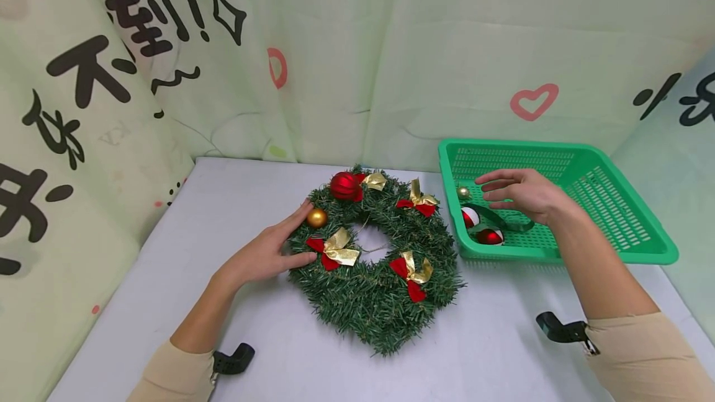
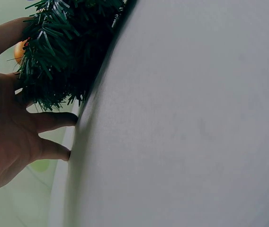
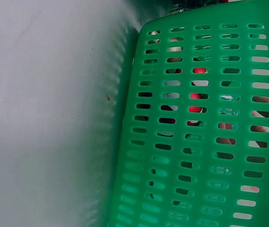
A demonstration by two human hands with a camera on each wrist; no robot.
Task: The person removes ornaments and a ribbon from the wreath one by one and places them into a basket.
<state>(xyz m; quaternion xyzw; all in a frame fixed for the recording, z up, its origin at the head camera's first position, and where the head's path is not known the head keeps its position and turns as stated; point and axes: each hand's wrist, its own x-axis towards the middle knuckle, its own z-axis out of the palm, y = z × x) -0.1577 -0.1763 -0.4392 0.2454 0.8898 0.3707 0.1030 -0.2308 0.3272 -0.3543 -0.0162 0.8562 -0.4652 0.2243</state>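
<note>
We have the wreath [image 1: 371, 312] nearest on the counter [image 1: 301, 352], our left hand [image 1: 268, 256] against its left edge, fingers spread, unclenched. To its right stands the green basket [image 1: 631, 219], longest from left to right. In its left end, two red-and-white balls [image 1: 490, 237] lie nearside of our empty right hand [image 1: 525, 196], the closer one, fingers relaxed; a small gold ball [image 1: 463, 192] sits just left of its fingertips.

The spread left hand [image 2: 9, 130] touches bristly dark-green artificial foliage [image 2: 61, 47], a round orange ball [image 2: 19, 52] and a pale grey surface [image 2: 186, 113].
</note>
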